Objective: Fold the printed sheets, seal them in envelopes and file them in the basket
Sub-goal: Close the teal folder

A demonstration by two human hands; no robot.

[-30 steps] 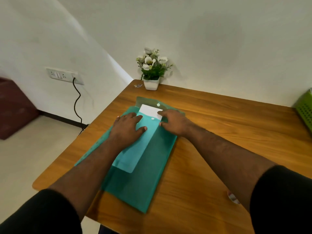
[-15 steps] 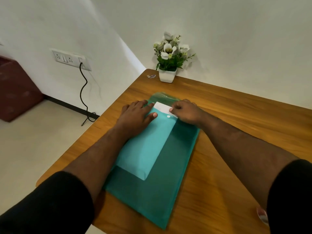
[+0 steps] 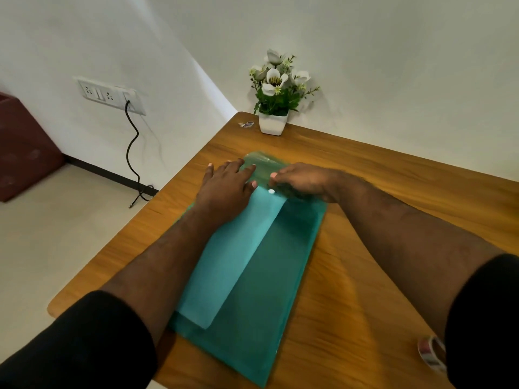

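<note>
two hands on green envelope [image 3: 266,262]: left hand [image 3: 224,189] flat, right hand [image 3: 303,179] pinching flap; flowerpot [image 3: 273,122] behind.

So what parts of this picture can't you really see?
- Head view: the flap of the green envelope is motion-blurred, and the right hand covers part of it.
- The folded sheet shows only as a pale shape through the plastic; its print is unreadable.
- The tape roll is partly hidden by the right sleeve.
- The sticker near the flower pot is too small to read.
- No basket is in view.
</note>
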